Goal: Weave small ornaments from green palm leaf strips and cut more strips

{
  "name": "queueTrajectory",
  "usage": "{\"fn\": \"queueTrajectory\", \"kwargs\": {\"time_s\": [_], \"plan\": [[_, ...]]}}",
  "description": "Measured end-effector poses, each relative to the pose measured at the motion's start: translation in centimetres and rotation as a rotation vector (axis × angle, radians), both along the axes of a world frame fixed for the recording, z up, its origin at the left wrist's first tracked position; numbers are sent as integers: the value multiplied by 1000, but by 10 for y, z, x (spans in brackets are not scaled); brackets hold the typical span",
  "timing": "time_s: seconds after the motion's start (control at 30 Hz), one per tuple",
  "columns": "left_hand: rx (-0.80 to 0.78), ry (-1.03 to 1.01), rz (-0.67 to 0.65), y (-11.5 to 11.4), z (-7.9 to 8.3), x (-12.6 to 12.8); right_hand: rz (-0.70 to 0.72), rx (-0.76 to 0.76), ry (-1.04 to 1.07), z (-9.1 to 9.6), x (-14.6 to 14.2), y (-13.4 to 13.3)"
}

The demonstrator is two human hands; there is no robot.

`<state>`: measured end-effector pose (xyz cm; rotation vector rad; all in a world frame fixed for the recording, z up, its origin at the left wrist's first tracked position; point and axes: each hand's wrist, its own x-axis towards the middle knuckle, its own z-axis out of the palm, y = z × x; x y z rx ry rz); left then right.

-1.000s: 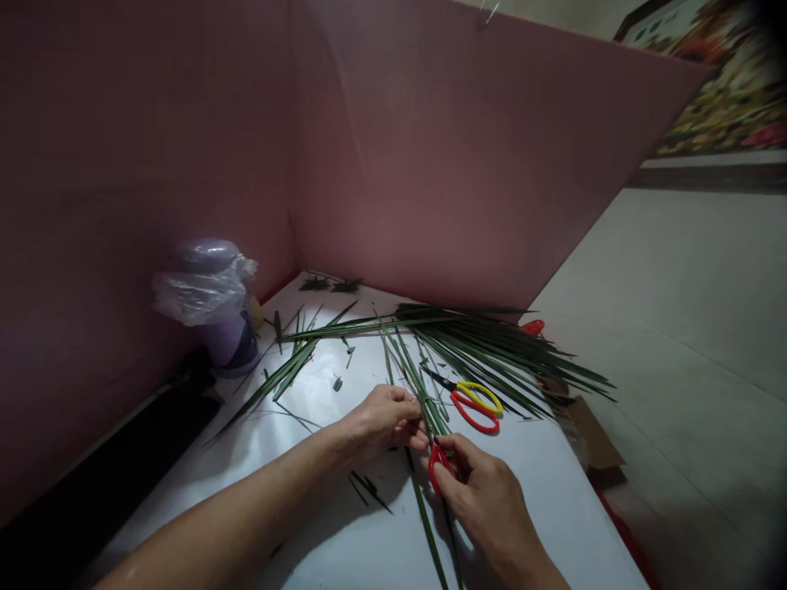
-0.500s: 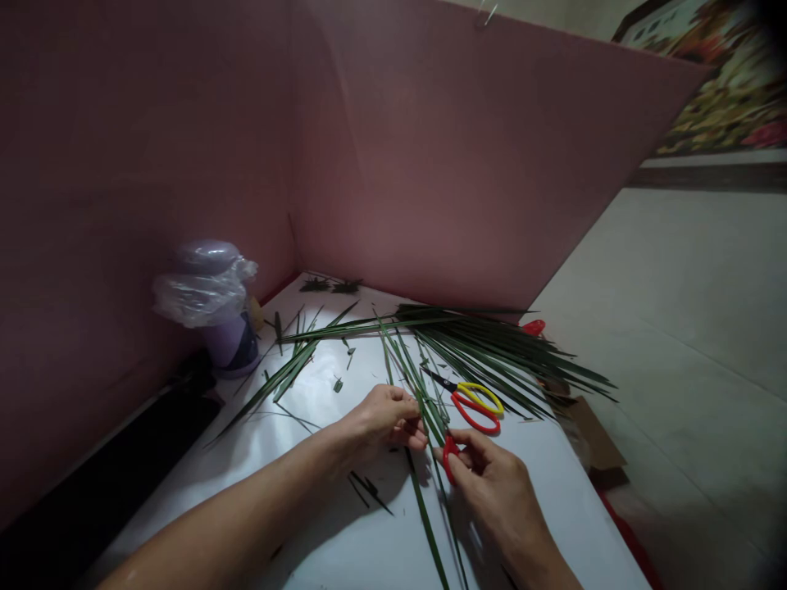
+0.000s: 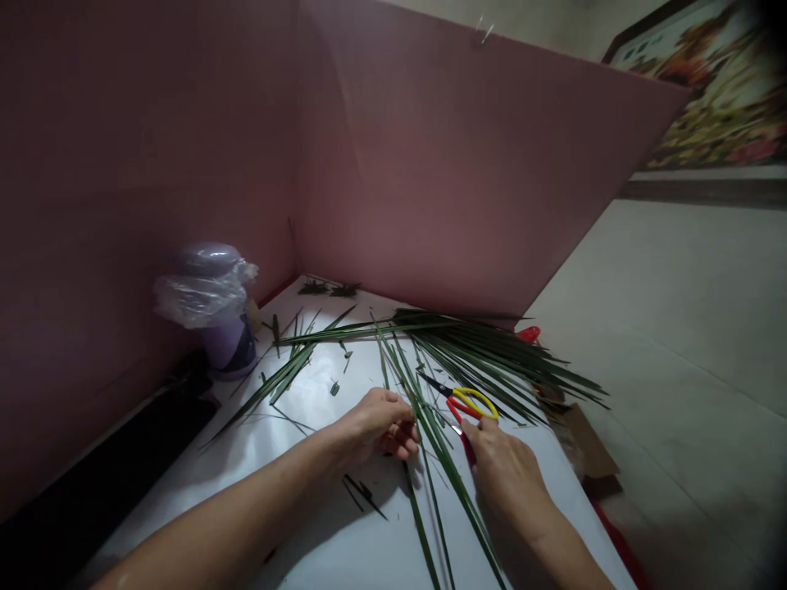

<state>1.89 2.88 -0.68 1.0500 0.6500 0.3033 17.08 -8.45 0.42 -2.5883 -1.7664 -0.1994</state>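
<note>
On a white table [image 3: 320, 524] lie long green leaf strips [image 3: 430, 434]. My left hand [image 3: 378, 422] rests on the table with its fingers curled, pinching those strips where they cross. My right hand [image 3: 504, 471] is closed round a small red-handled cutting tool [image 3: 466, 442]; only a bit of red and a metal tip show. That hand sits just beside a pair of scissors with yellow and red handles [image 3: 470, 403], which lies on the table touching the leaves.
A thick pile of leaves [image 3: 498, 352] fans out at the back right. A purple container wrapped in plastic [image 3: 212, 307] stands at the left by the pink partition [image 3: 430, 180]. Cardboard [image 3: 584, 438] hangs past the right edge. Cut scraps [image 3: 362, 492] lie near my left wrist.
My right hand has moved right and away from my left hand, carrying the red-handled tool up to the yellow and red scissors. My left hand has stayed on the strips.
</note>
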Motion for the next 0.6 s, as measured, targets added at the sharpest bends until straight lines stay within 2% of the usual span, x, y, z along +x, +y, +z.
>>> {"fn": "queueTrajectory", "kwargs": {"time_s": [0.07, 0.13, 0.23, 0.33, 0.47, 0.6], "plan": [[-8, 10, -8, 0, 0, 0, 81, 172, 191, 1, -2, 8], [-9, 15, -12, -1, 0, -1, 150, 292, 522, 2, -5, 21], [10, 5, -13, 0, 0, 0, 108, 199, 1079, -1, -12, 45], [44, 15, -15, 1, -1, -1, 127, 128, 1227, -8, -17, 61], [129, 64, -42, 2, 1, -3, 126, 127, 1388, -17, -17, 64], [223, 143, 150, 6, 7, -4, 93, 165, 1554, -27, -17, 60]]}}
